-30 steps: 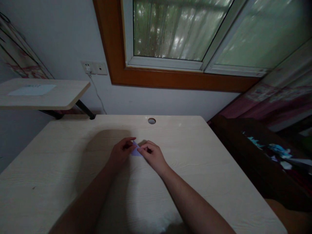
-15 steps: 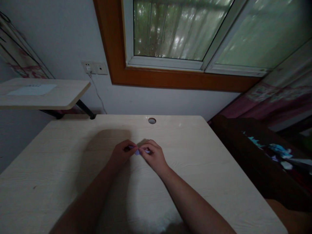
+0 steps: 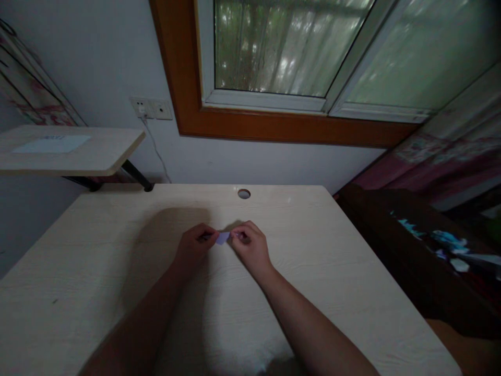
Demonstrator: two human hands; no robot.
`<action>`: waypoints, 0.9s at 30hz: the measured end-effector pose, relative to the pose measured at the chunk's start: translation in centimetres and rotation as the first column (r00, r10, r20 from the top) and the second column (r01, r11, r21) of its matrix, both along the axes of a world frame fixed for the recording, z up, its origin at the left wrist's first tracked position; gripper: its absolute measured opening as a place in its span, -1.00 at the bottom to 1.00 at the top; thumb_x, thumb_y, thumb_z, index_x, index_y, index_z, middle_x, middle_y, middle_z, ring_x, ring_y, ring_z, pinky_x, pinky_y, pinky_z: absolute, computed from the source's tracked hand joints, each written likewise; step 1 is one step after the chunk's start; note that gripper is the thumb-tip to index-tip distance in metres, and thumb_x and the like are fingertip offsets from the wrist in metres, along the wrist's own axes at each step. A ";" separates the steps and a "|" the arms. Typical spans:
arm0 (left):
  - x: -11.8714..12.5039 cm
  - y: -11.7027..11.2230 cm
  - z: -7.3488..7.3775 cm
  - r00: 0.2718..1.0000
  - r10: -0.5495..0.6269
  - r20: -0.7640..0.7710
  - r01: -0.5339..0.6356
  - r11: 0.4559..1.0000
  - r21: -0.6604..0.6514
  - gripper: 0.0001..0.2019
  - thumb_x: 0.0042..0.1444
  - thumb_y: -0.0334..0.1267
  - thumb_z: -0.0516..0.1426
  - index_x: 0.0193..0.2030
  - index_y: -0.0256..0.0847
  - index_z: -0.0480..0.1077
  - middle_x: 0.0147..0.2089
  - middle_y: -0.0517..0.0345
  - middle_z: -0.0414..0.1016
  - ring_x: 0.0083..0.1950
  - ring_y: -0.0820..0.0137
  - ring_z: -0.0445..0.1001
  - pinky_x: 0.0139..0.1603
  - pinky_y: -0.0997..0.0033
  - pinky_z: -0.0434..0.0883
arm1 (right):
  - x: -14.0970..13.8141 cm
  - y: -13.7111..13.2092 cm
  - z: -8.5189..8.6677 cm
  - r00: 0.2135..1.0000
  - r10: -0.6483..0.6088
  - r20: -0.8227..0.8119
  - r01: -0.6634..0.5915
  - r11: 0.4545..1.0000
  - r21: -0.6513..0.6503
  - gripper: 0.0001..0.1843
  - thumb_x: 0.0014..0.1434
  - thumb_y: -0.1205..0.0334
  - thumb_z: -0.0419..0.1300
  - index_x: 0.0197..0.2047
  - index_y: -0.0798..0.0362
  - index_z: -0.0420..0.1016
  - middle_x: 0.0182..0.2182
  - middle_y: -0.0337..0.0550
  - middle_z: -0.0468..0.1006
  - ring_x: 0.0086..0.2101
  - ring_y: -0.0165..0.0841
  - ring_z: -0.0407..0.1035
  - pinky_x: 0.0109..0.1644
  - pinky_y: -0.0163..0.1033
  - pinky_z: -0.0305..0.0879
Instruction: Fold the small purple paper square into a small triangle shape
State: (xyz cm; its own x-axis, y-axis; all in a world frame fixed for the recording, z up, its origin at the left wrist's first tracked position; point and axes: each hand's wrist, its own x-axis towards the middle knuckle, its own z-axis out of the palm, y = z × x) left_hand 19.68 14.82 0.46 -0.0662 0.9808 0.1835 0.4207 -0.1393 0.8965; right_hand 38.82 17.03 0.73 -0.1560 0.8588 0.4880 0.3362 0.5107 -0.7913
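Pale wood grain covers the desk below a window, in dim light. Over its far half, a small lilac piece, apparently paper, bridges my two hands: my left hand pinches one end, my right hand the other. Pulling outward too hard could, I think, tear it; too loose a pinch might let an end slip or bend askew. Its exposed middle looks thin and plain, narrowing to a low corner; my grip hides the rest.
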 end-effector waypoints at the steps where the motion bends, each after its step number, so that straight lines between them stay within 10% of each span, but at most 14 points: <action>1: -0.1 0.0 0.0 1.000 0.012 0.008 -0.012 1.000 -0.005 -0.83 0.12 -0.14 0.23 -0.33 -0.19 0.51 -0.35 0.16 0.54 -0.31 0.38 0.48 -0.25 0.45 0.37 | 0.1 0.1 0.0 0.999 -0.025 -0.020 0.024 1.000 -0.020 -0.92 0.13 0.36 0.24 -0.35 0.00 0.56 -0.42 -0.22 0.47 -0.38 -0.36 0.34 -0.28 -0.25 0.29; 9: -0.2 0.2 0.3 0.989 0.101 0.108 -0.095 0.994 -0.058 -0.80 0.09 -0.09 0.23 -0.35 -0.20 0.51 -0.37 0.18 0.53 -0.32 0.38 0.47 -0.25 0.45 0.37 | 0.6 0.9 -0.3 0.969 -0.206 -0.134 0.185 0.971 -0.154 -0.91 0.14 0.29 0.23 -0.40 0.03 0.54 -0.44 -0.24 0.44 -0.42 -0.38 0.30 -0.32 -0.27 0.24; 17: -0.2 0.2 0.1 0.993 -0.002 0.120 0.009 0.998 -0.056 -0.79 0.10 -0.08 0.23 -0.32 -0.18 0.54 -0.35 0.18 0.56 -0.31 0.38 0.48 -0.25 0.46 0.38 | 0.0 0.3 0.2 0.985 0.139 -0.097 -0.153 0.976 -0.155 -0.81 0.23 0.12 0.24 -0.36 0.01 0.56 -0.43 -0.21 0.42 -0.37 -0.37 0.32 -0.30 -0.27 0.23; 27: 0.2 0.0 0.9 0.995 -0.030 0.092 0.037 0.996 -0.077 -0.80 0.07 -0.11 0.22 -0.36 -0.21 0.54 -0.38 0.15 0.57 -0.33 0.35 0.50 -0.27 0.42 0.40 | 0.2 0.1 0.1 0.993 0.041 -0.109 -0.055 0.990 -0.130 -0.74 0.27 0.14 0.19 -0.45 0.02 0.46 -0.46 -0.23 0.35 -0.39 -0.37 0.27 -0.31 -0.27 0.18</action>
State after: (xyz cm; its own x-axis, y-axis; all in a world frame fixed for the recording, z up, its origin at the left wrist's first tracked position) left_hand 19.86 14.82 1.35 -0.0460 0.9939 0.1005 0.3334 -0.0795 0.9394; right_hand 39.05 17.13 0.88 -0.1519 0.9099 0.3861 0.2252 0.4122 -0.8828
